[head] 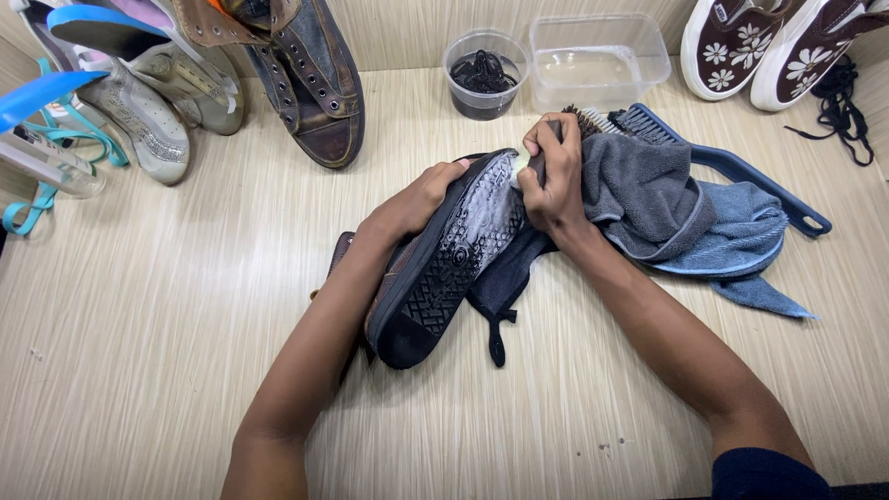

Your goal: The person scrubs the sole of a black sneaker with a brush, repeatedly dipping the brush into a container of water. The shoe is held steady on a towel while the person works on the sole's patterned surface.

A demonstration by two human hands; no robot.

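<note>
Two hands are busy on one dark shoe (pixel 444 264) near the middle of the pale wooden table (pixel 167 352), seen from the head camera looking straight down. The left hand (pixel 417 199) curls over the shoe's upper edge, fingers bent and closed around its side, steadying it with the sole turned upward. The right hand (pixel 548 176) is clenched tight around a small brush (pixel 530 165), whose pale end presses against the soapy, whitened part of the sole; most of that brush is hidden inside the fist, so its shape is hard to make out. The shoe's long axis runs diagonally, heel end low and toward the person, toe end up toward the far right, where the hands meet. Its upper is mostly hidden beneath it, with a dark strap (pixel 498 324) trailing out below. Just right of the right hand lies a heap of grey cloth (pixel 639 190) over a blue towel (pixel 741 231), with a blue-handled brush (pixel 741 171) poking out behind (only partly visible). Farther back stand a round tub of dark laces (pixel 483 74) and a clear rectangular container (pixel 597 60). A worn brown high-top (pixel 310 83) and pale shoes (pixel 148 102) sit at far left; flowered slip-ons (pixel 769 46) are cut off at top right.
</note>
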